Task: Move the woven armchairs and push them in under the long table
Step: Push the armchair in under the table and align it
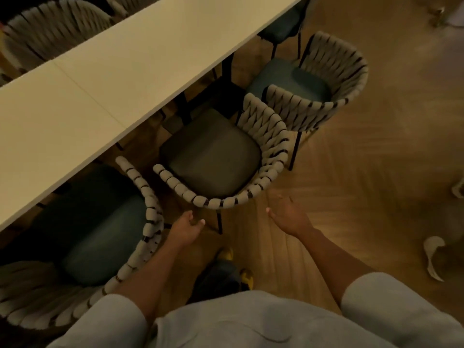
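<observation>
A long white table (pixel 105 79) runs diagonally from lower left to upper right. Three woven armchairs stand along its near side. The middle armchair (pixel 266 156) has a dark grey seat partly under the table edge. The left armchair (pixel 148 214) has a blue-green seat, and so does the right armchair (pixel 336 76). My left hand (pixel 187 228) hangs just below the middle chair's woven back rim, fingers curled, holding nothing. My right hand (pixel 288 214) is open beside the same rim, a short gap away from it.
Another woven armchair (pixel 55 28) stands on the table's far side at upper left. A dark-seated chair (pixel 283 23) is tucked under the table at the top. Wooden herringbone floor (pixel 364 172) spreads to the right, with pale objects (pixel 431 254) at the right edge.
</observation>
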